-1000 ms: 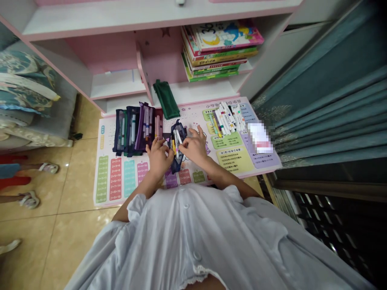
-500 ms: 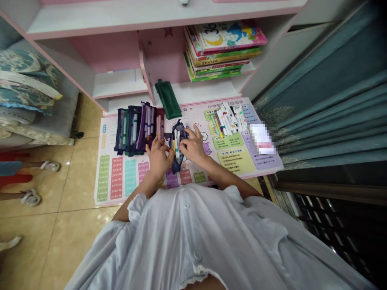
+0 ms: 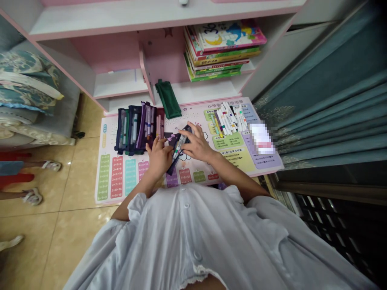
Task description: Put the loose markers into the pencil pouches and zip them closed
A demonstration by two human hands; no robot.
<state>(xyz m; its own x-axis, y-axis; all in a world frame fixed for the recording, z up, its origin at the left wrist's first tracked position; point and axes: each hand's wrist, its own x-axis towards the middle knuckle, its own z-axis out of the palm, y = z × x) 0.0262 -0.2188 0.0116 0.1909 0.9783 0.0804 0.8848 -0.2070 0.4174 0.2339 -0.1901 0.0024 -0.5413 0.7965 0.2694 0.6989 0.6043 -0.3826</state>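
A dark blue mesh pencil case (image 3: 179,150) with markers showing through it lies tilted on the pink desk mat (image 3: 130,177). My left hand (image 3: 159,156) grips its left side with curled fingers. My right hand (image 3: 196,143) presses on its right side, fingers bent over the top end. To the left stands a row of several filled dark pencil cases (image 3: 137,128). A heap of loose white markers (image 3: 229,117) lies at the right of the mat.
A green pouch (image 3: 167,98) lies on the low shelf behind the mat. A stack of picture books (image 3: 220,48) fills the shelf's right bay. Teal curtains (image 3: 326,100) hang at the right. Other people's sandalled feet (image 3: 30,197) stand on the tiled floor at left.
The pencil case has been turned from upright and open to lying tilted and flatter. My right hand has slid over its top end; my left hand stayed on its left side.
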